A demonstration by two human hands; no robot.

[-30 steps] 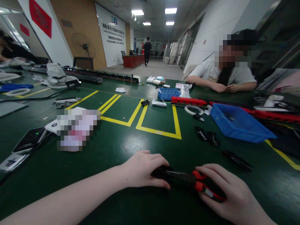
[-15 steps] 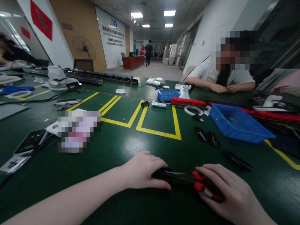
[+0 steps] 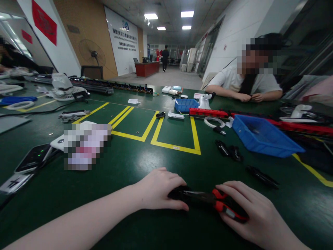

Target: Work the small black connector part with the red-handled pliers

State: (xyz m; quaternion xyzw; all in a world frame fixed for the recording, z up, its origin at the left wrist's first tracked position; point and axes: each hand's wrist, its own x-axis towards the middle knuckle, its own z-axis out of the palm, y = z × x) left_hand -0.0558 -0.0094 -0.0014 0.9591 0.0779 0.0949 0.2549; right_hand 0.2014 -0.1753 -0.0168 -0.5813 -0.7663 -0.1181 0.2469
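Low over the green table, my right hand (image 3: 256, 211) is wrapped round the red and black handles of a pair of pliers (image 3: 218, 200). The jaws point left and reach a small black part (image 3: 179, 193), which my left hand (image 3: 162, 191) grips between thumb and fingers. Whether the jaws bite on the part or only touch it, I cannot tell. Most of the black part is hidden by my left hand. Several other black pieces (image 3: 261, 176) lie on the table beyond my right hand.
A large blue bin (image 3: 267, 151) stands at the right, with a red rail (image 3: 208, 112) behind it. On the left lie a blurred-out phone (image 3: 88, 146) and a black device (image 3: 33, 158) with green lights. Across the table sits a person (image 3: 244, 85); yellow tape (image 3: 177, 148) marks the surface.
Both hands and the pliers stay nearly in place, with only a slight shift of the right hand up and left. The view itself has moved a little.
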